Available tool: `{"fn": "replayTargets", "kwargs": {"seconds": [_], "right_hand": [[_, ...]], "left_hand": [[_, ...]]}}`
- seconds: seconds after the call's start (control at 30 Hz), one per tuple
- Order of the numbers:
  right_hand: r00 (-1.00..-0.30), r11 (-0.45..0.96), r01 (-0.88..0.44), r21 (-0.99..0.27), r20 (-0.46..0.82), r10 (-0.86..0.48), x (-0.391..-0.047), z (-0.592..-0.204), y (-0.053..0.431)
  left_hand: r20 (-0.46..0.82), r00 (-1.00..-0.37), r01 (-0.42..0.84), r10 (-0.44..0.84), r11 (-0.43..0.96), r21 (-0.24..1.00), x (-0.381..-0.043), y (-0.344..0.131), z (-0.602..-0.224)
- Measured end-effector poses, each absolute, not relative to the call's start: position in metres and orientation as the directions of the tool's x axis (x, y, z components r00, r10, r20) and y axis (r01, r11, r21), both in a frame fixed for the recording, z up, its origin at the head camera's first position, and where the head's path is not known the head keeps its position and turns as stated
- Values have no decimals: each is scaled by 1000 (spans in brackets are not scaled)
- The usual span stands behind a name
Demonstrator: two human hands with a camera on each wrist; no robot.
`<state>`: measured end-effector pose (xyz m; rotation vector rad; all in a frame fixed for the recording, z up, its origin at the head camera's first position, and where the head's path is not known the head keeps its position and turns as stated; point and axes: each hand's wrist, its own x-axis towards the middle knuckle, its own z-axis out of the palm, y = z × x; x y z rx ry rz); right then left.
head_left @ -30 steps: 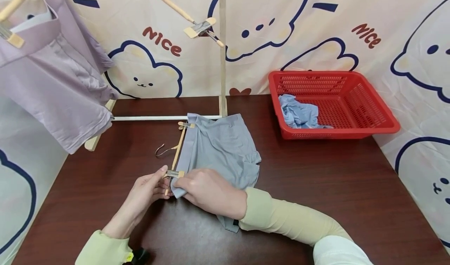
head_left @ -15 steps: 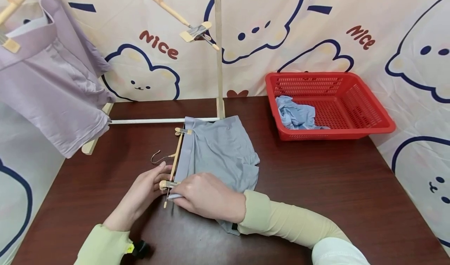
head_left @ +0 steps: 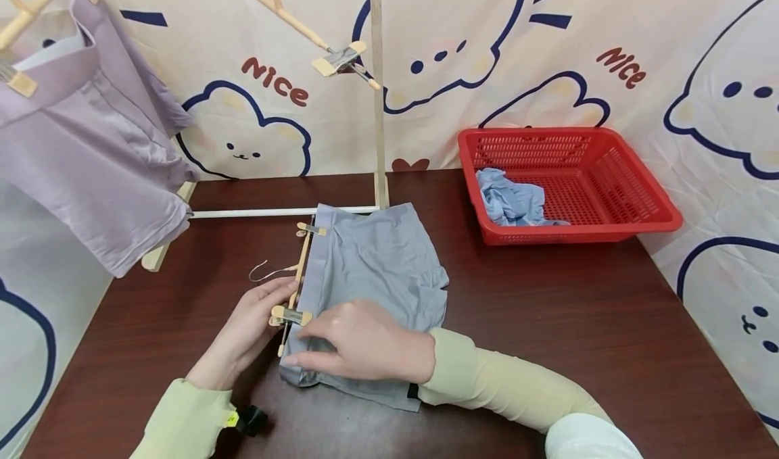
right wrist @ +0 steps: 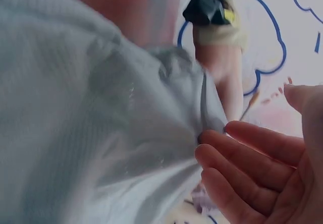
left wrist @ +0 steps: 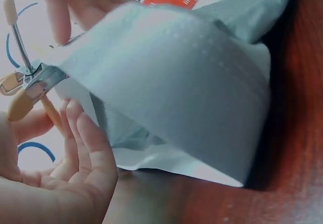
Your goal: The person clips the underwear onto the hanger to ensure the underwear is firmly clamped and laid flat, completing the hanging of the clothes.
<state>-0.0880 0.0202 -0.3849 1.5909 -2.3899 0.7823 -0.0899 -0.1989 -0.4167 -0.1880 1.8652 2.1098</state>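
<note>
Grey shorts lie on the table, waistband along a wooden clip hanger with a wire hook. The hanger's far clip bites the waistband; its near clip sits over the waistband between my hands. My left hand holds the hanger bar beside the near clip, thumb and fingers around it in the left wrist view. Over the shorts, my right hand has its fingers extended and thumb apart, fingertips at the waistband. In the left wrist view the waistband gapes below the metal clip.
A red plastic basket at the back right contains a crumpled light blue garment. Lilac shorts hang at the left from a wooden rack. Another clip hanger hangs there. A white bar runs low behind my hands.
My right fingers have loosened from the waistband corner, which now drops toward the table's front. My left hand has shifted from the near clip onto the bar, and the hanger has slid slightly nearer.
</note>
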Motion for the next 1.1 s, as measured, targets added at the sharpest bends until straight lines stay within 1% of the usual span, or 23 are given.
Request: {"fn": "replayTargets", "kwargs": {"seconds": [0.07, 0.13, 0.2, 0.33, 0.43, 0.57, 0.7, 0.83, 1.1], "right_hand": [[-435, 288, -885, -365, 436, -788, -94, -382, 24], [-453, 299, -880, -369, 460, -764, -102, -379, 29], [-483, 313, -864, -395, 472, -737, -110, -376, 33], [-570, 368, -810, -456, 467, -676, -128, -369, 43], [-631, 392, -766, -509, 481, -609, -143, -363, 50], [-716, 429, -692, -581, 477, -510, -160, -356, 60], [-791, 451, -606, -655, 439, -426, -174, -351, 69], [-829, 442, -554, -705, 423, -365, -186, -349, 77], [-866, 385, -497, -778, 419, -272, -207, -340, 86]], "left_hand": [[-291, -944, -310, 158, -107, 945, -90, -199, -415], [-285, -943, -306, 171, -114, 945, -89, -199, -412], [-283, -941, -306, 188, -106, 946, -87, -198, -410], [-251, -947, -267, 198, -59, 962, -82, -197, -403], [-210, -960, -224, 186, -53, 973, -79, -195, -397], [-160, -968, -182, 191, -100, 978, -75, -195, -389], [-116, -974, -145, 193, -141, 979, -72, -195, -382], [-76, -981, -103, 181, -148, 984, -68, -197, -375], [-10, -989, -32, 146, -149, 988, -63, -202, -360]]}}
